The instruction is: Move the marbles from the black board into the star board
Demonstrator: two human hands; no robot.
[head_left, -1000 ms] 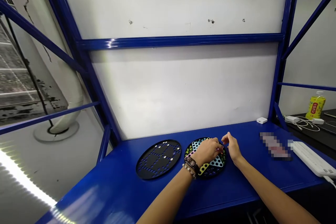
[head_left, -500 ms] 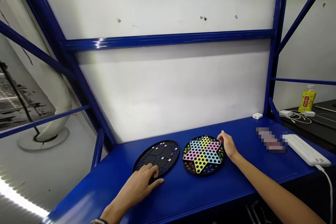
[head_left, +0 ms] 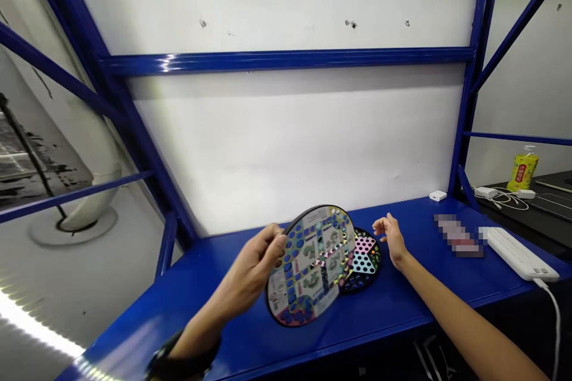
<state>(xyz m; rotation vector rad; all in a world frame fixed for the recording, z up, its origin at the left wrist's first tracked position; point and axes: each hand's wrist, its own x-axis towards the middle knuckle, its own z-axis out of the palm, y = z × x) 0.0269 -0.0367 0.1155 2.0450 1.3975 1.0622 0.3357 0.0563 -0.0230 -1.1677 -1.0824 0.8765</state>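
My left hand (head_left: 263, 259) grips the edge of a round game board (head_left: 308, 265), holding it tilted up off the table. Its printed face shows coloured paths and rows of holes, slightly blurred. Behind its right edge lies a round Chinese checkers board (head_left: 364, 261), flat on the blue table, with pink and light-blue star points and coloured pieces round the rim. The raised board hides its left part. My right hand (head_left: 392, 241) hovers just right of the checkers board, fingers apart and loosely bent, holding nothing.
The blue table (head_left: 429, 286) stands against a white wall. To the right are a small white case (head_left: 438, 196), a blurred-out flat item (head_left: 460, 238) and a white power strip (head_left: 518, 253) with a cable. Beyond, a yellow bottle (head_left: 522, 169) and white chargers rest on a dark surface.
My left hand has taken hold of the dark round board, lifted it, turned its printed face into view and moved it right. My right hand has drawn slightly away from the checkers board.
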